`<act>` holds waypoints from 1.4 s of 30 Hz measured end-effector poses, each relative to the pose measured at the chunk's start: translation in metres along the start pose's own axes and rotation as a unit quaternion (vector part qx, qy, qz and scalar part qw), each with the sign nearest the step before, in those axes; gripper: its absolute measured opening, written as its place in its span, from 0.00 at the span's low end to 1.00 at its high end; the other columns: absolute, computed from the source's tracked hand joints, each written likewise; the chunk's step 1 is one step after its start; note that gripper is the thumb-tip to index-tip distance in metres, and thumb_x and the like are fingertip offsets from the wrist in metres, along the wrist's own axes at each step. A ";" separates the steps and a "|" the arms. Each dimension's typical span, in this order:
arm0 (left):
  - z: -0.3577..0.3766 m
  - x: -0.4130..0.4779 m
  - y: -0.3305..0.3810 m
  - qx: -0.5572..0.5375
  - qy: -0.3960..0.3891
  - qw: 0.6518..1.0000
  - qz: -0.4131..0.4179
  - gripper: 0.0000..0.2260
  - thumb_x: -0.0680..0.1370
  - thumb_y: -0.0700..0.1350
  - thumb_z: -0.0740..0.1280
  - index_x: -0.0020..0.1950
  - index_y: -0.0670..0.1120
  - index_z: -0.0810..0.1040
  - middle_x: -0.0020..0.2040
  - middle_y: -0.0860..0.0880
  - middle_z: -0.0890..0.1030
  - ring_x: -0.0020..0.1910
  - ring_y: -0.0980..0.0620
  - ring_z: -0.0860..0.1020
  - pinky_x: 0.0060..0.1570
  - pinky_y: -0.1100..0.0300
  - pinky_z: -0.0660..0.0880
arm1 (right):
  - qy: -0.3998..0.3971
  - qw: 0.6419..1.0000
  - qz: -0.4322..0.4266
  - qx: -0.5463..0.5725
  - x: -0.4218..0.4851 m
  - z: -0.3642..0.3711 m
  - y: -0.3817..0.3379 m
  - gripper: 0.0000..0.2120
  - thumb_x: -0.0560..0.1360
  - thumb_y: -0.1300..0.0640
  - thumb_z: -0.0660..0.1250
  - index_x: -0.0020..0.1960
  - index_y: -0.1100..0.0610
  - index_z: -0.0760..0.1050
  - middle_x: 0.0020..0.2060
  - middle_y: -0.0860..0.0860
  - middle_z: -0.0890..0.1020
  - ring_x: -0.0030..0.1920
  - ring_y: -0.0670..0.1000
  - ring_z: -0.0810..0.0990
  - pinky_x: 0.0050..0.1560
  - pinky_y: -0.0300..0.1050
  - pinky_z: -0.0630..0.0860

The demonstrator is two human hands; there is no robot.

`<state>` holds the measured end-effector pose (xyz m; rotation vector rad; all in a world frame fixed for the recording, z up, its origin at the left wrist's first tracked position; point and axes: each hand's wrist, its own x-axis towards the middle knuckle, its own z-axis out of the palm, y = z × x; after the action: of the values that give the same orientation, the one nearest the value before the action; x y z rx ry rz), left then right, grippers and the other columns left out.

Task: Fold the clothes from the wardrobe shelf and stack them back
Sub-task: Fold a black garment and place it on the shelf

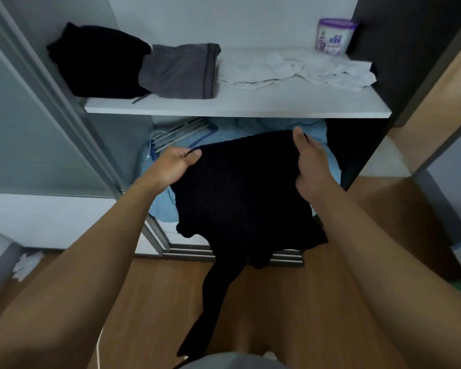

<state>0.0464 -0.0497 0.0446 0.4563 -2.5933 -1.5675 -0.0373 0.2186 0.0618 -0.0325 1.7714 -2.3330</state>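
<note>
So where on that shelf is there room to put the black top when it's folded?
The shelf has a bare strip along its front edge, widest before the white cloth. There is also a gap behind that cloth, left of the purple tub. The left end is crowded by the black pile and grey shorts.

white shelf [237, 109], black clothes [99, 62], grey garment [179, 71], white cloth [290, 71], purple tub [334, 35]

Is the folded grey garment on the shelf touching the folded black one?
Touching. The head view shows the grey garment butted against the folded black garment on the shelf, with no gap between them.
</note>
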 end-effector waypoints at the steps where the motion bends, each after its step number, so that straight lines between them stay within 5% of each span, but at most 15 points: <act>1: -0.004 -0.002 -0.007 0.041 -0.017 0.999 0.000 0.27 0.80 0.60 0.64 0.44 0.34 0.78 0.37 0.43 0.79 0.35 0.47 0.77 0.42 0.55 0.72 | 0.002 1.000 -0.005 0.010 -0.001 0.007 -0.003 0.14 0.81 0.48 0.65 0.54 0.56 0.82 0.51 0.56 0.86 0.53 0.55 0.85 0.59 0.53 0.80; 4: -0.014 -0.013 -0.024 0.106 -0.097 0.990 -0.002 0.37 0.72 0.74 0.62 0.43 0.37 0.76 0.35 0.49 0.75 0.35 0.50 0.75 0.41 0.56 0.68 | -0.002 0.998 -0.004 0.057 -0.005 0.024 -0.009 0.13 0.81 0.49 0.64 0.51 0.57 0.82 0.47 0.54 0.86 0.52 0.55 0.85 0.60 0.53 0.80; 7: -0.020 -0.014 -0.038 0.163 -0.204 0.965 -0.016 0.23 0.66 0.71 0.72 0.48 0.54 0.85 0.44 0.58 0.86 0.44 0.59 0.84 0.51 0.59 0.77 | 0.009 0.996 0.000 0.086 -0.009 0.033 -0.010 0.13 0.81 0.49 0.65 0.53 0.58 0.81 0.48 0.55 0.86 0.53 0.55 0.85 0.59 0.52 0.80; 9: -0.019 -0.008 -0.052 0.223 -0.205 0.953 -0.021 0.14 0.71 0.61 0.75 0.46 0.51 0.85 0.42 0.55 0.86 0.43 0.57 0.84 0.51 0.56 0.79 | 0.018 0.995 0.000 0.099 -0.011 0.035 -0.006 0.13 0.81 0.49 0.66 0.55 0.58 0.81 0.50 0.55 0.86 0.53 0.54 0.85 0.58 0.51 0.81; 13: -0.012 -0.009 -0.074 0.250 -0.152 0.954 -0.067 0.24 0.76 0.62 0.68 0.37 0.41 0.76 0.31 0.46 0.75 0.32 0.48 0.76 0.40 0.56 0.71 | 0.031 0.989 0.013 0.144 -0.013 0.034 -0.002 0.19 0.81 0.47 0.65 0.66 0.58 0.77 0.58 0.56 0.83 0.58 0.54 0.83 0.62 0.52 0.79; 18: -0.015 -0.019 -0.066 0.030 -0.092 0.991 -0.097 0.21 0.74 0.63 0.70 0.38 0.45 0.84 0.35 0.48 0.84 0.33 0.50 0.83 0.35 0.63 0.76 | 0.050 0.989 0.003 0.142 -0.015 0.017 0.007 0.15 0.83 0.50 0.62 0.61 0.59 0.78 0.54 0.55 0.84 0.57 0.55 0.83 0.60 0.50 0.80; 21: -0.014 -0.020 -0.047 -0.076 -0.116 0.986 -0.088 0.12 0.74 0.58 0.72 0.40 0.51 0.87 0.41 0.47 0.87 0.38 0.49 0.86 0.34 0.64 0.78 | 0.058 0.992 -0.006 0.109 -0.019 0.011 0.016 0.12 0.83 0.51 0.62 0.57 0.57 0.79 0.48 0.52 0.84 0.53 0.52 0.83 0.58 0.48 0.80; 25: -0.008 -0.019 -0.023 -0.142 -0.128 0.978 -0.080 0.07 0.72 0.54 0.73 0.41 0.52 0.87 0.44 0.47 0.87 0.43 0.50 0.86 0.37 0.63 0.80 | 0.076 0.996 -0.042 0.013 -0.024 0.013 0.033 0.08 0.82 0.54 0.65 0.55 0.53 0.82 0.53 0.51 0.85 0.56 0.50 0.83 0.60 0.44 0.79; 27: -0.004 -0.018 -0.014 -0.153 -0.124 0.978 -0.067 0.07 0.72 0.52 0.73 0.41 0.50 0.87 0.46 0.46 0.87 0.45 0.50 0.86 0.40 0.63 0.80 | 0.054 0.989 -0.080 -0.112 -0.026 0.015 0.046 0.08 0.81 0.57 0.65 0.57 0.53 0.83 0.54 0.48 0.84 0.57 0.47 0.81 0.63 0.41 0.76; 30: 0.000 -0.014 -0.001 -0.151 -0.096 0.982 -0.060 0.08 0.73 0.49 0.72 0.45 0.45 0.85 0.45 0.46 0.87 0.45 0.49 0.86 0.44 0.60 0.81 | 0.023 0.931 -0.140 -0.336 -0.040 0.017 0.072 0.11 0.79 0.58 0.67 0.61 0.56 0.79 0.57 0.50 0.79 0.60 0.49 0.77 0.66 0.45 0.72; 32: 0.003 -0.014 0.006 -0.128 -0.088 0.986 -0.060 0.09 0.76 0.46 0.71 0.49 0.41 0.83 0.45 0.45 0.86 0.44 0.48 0.85 0.46 0.58 0.81 | 0.003 0.912 -0.149 -0.383 -0.059 0.021 0.091 0.08 0.76 0.48 0.69 0.53 0.49 0.79 0.51 0.45 0.80 0.54 0.48 0.78 0.59 0.47 0.75; 35: 0.010 -0.018 0.018 -0.069 -0.106 0.991 -0.047 0.07 0.77 0.43 0.70 0.48 0.39 0.82 0.41 0.44 0.85 0.38 0.50 0.83 0.40 0.59 0.80 | -0.181 0.854 -0.031 -0.487 -0.083 0.036 0.116 0.24 0.68 0.26 0.61 0.48 0.44 0.78 0.41 0.36 0.79 0.46 0.40 0.79 0.45 0.41 0.73; 38: 0.014 -0.023 0.031 -0.007 -0.138 0.990 -0.023 0.11 0.76 0.43 0.71 0.50 0.35 0.82 0.43 0.41 0.85 0.38 0.50 0.82 0.40 0.58 0.78 | -0.241 0.769 -0.035 -0.590 -0.084 0.047 0.133 0.21 0.74 0.33 0.63 0.40 0.51 0.74 0.35 0.43 0.76 0.38 0.42 0.76 0.37 0.43 0.66; 40: 0.009 -0.023 0.036 0.031 -0.136 0.990 -0.001 0.14 0.76 0.43 0.72 0.53 0.32 0.80 0.44 0.40 0.83 0.40 0.48 0.80 0.42 0.56 0.76 | -0.254 0.785 -0.056 -0.562 -0.079 0.054 0.131 0.21 0.79 0.46 0.65 0.31 0.52 0.65 0.27 0.45 0.70 0.28 0.41 0.71 0.33 0.42 0.63; 42: -0.002 -0.020 0.035 0.064 -0.098 0.993 0.026 0.13 0.77 0.43 0.71 0.54 0.34 0.81 0.47 0.40 0.83 0.42 0.49 0.80 0.45 0.54 0.77 | -0.274 0.843 -0.040 -0.461 -0.078 0.061 0.122 0.21 0.80 0.53 0.65 0.30 0.53 0.66 0.26 0.46 0.71 0.25 0.40 0.71 0.30 0.37 0.65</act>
<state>0.0580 -0.0304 0.0782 0.2510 -2.8377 -1.5058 0.0666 0.1438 -0.0294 -0.8287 2.3337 -1.0863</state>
